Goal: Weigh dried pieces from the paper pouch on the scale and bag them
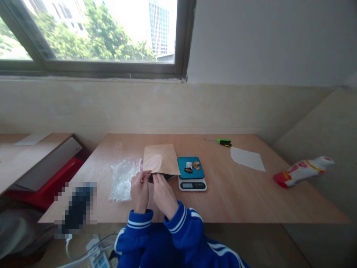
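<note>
Head: scale beside paper bag

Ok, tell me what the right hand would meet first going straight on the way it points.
Most likely the brown paper bag: the right hand is at its open end, though how far in it reaches is unclear.

Left hand, fingers bent in a pinch; right hand, just beside it, angled far-left, fingertips hidden.
</note>
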A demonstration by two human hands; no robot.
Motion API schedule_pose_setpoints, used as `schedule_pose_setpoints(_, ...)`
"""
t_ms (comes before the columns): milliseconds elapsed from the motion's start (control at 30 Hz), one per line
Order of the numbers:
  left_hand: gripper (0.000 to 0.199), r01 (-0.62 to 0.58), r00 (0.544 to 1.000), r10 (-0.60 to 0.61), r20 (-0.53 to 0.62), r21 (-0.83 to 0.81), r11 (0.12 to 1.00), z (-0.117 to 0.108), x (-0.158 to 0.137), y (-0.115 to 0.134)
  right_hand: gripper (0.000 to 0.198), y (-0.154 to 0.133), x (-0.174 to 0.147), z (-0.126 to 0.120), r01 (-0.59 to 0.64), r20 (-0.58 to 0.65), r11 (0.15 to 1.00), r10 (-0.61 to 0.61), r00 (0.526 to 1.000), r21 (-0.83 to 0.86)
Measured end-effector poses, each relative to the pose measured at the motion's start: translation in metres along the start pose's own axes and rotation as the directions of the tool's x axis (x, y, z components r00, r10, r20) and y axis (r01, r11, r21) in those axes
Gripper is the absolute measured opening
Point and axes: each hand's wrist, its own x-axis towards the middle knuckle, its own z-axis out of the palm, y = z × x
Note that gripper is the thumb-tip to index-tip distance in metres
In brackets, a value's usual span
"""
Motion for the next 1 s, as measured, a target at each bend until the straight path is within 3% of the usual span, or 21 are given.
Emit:
schedule_pose_setpoints(133, 0.022, -0.001, 1.000, 0.002, 0.004, -0.006, 1.000, 0.003, -0.002, -0.001, 0.038, 0.006, 0.008, 0.008, -0.077, -0.001, 0.986, 0.077, 0.997, -0.147)
schedule_pose_setpoints(267, 0.021, 0.002, 1.000, -0.001, 0.012, -0.031, 1.000, 0.008, -0.004, -0.001, 0.029, 0.020, 0.015, 0.017, -0.206, -0.048, 0.970, 0.202, 0.978, -0.132)
schedule_pose_setpoints(367, 0.020, 0.004, 1.000, -0.003, 0.013, -0.037, 0.999, 0.008, -0.004, -0.002, 0.026, 0.028, 0.017, 0.022, -0.216, -0.062, 0.969, 0.210, 0.976, -0.117)
schedule_pose_setpoints(533, 0.020, 0.001, 1.000, -0.001, 0.000, -0.025, 1.000, 0.006, -0.003, -0.001, 0.031, 0.035, 0.006, 0.019, -0.074, -0.167, 0.997, 0.074, 0.983, 0.007)
schedule_pose_setpoints(767, 0.020, -0.003, 1.000, 0.003, -0.007, -0.015, 1.000, 0.007, -0.001, 0.004, 0.034, 0.047, -0.008, 0.013, 0.087, -0.369, 0.981, -0.017, 0.929, 0.175)
schedule_pose_setpoints(900, 0.020, -0.003, 1.000, 0.003, -0.025, -0.022, 1.000, 0.006, 0.002, 0.007, 0.035, 0.045, -0.012, -0.004, 0.178, -0.370, 0.951, -0.074, 0.926, 0.253)
schedule_pose_setpoints(1000, 0.020, 0.006, 0.999, -0.006, -0.031, -0.027, 1.000, 0.005, 0.004, 0.008, 0.032, 0.043, -0.018, -0.023, 0.219, -0.421, 0.905, -0.049, 0.906, 0.365)
